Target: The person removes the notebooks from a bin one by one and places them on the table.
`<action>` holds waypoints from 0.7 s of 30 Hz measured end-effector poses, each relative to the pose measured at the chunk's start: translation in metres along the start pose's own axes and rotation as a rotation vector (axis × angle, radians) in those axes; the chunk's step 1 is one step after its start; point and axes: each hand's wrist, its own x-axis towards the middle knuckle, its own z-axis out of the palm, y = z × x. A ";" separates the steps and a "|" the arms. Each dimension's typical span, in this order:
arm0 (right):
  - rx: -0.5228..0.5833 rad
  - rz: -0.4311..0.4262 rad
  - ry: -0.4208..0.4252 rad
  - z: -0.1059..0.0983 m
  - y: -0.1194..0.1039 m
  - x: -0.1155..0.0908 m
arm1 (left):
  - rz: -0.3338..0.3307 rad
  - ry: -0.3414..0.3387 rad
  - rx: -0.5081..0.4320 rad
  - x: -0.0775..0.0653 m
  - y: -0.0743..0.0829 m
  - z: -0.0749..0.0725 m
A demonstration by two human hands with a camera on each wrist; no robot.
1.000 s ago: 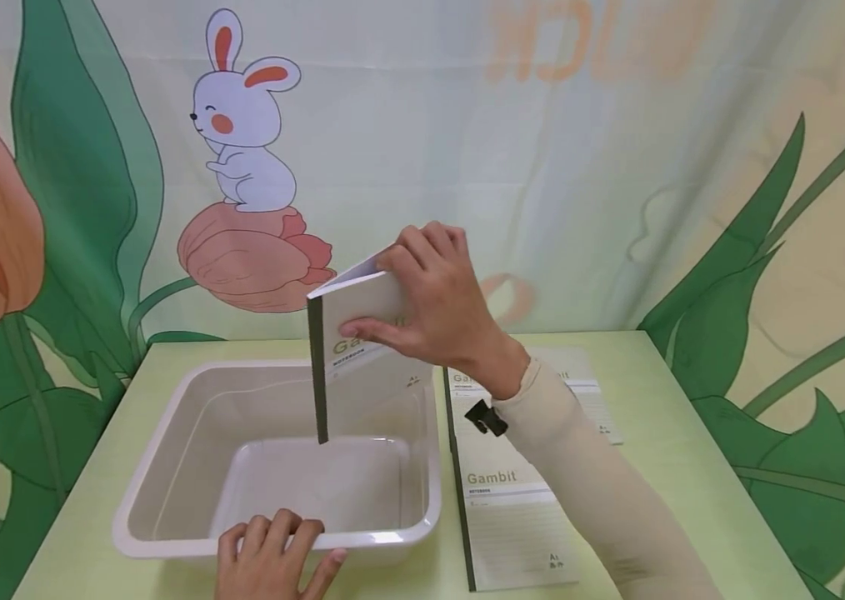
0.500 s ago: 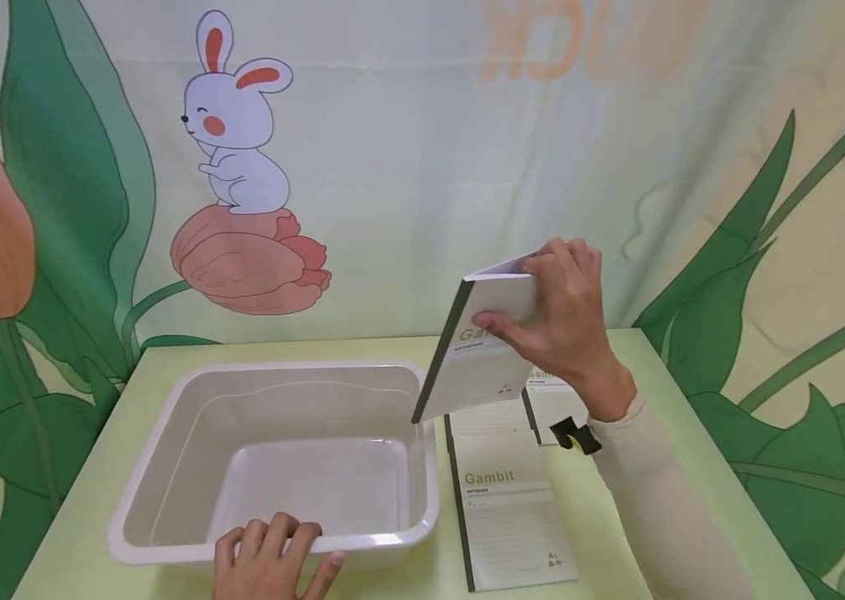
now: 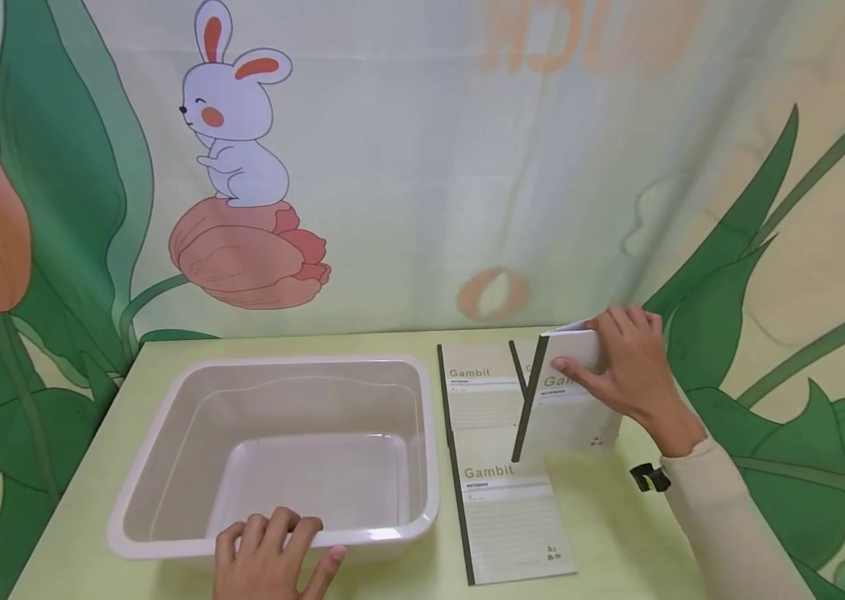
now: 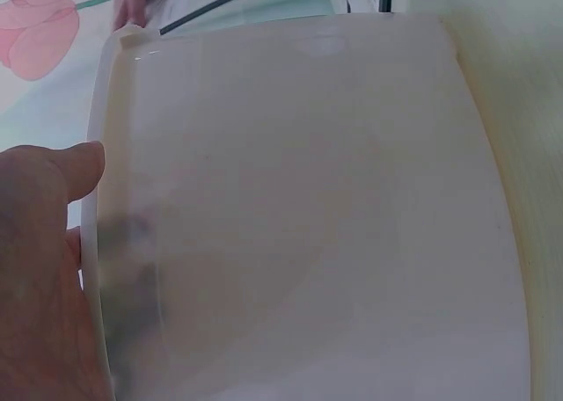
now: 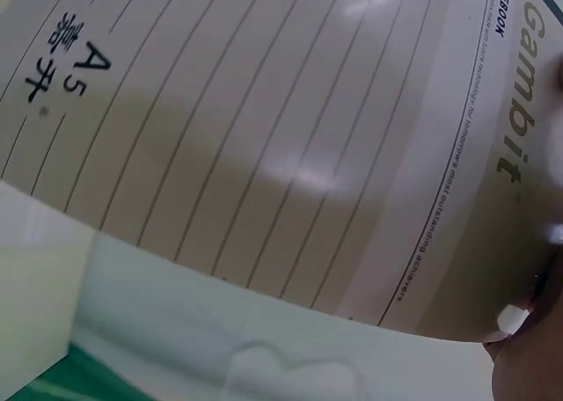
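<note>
My right hand pinches a pale notebook by its top edge, thumb on the front cover. The notebook stands upright with its dark spine to the left, low over the right side of the table. Its "Gambit" cover fills most of the right wrist view. On the left, my left hand grips the near rim of a beige plastic basin, fingers over the rim. The left wrist view shows the thumb against the outer wall. The basin's inside holds nothing.
Right of the basin lie a near notebook and a back one, whose lower end meets the near one. Another notebook at the back is mostly hidden behind the held one. A printed curtain hangs behind the table.
My right hand has carried the notebook from above the basin to the right and down, close over the table. The left hand stays on the basin's rim.
</note>
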 end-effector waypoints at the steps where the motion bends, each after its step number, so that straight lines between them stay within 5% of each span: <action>1: -0.012 0.008 -0.015 0.001 0.006 -0.007 | 0.001 -0.005 0.002 0.000 0.000 0.000; 12: -0.096 0.155 -0.278 0.015 0.052 -0.061 | 0.001 -0.066 0.005 0.001 0.000 -0.005; 21: -0.109 0.197 -0.419 0.046 0.075 -0.068 | -0.008 -0.120 0.021 0.001 0.000 -0.008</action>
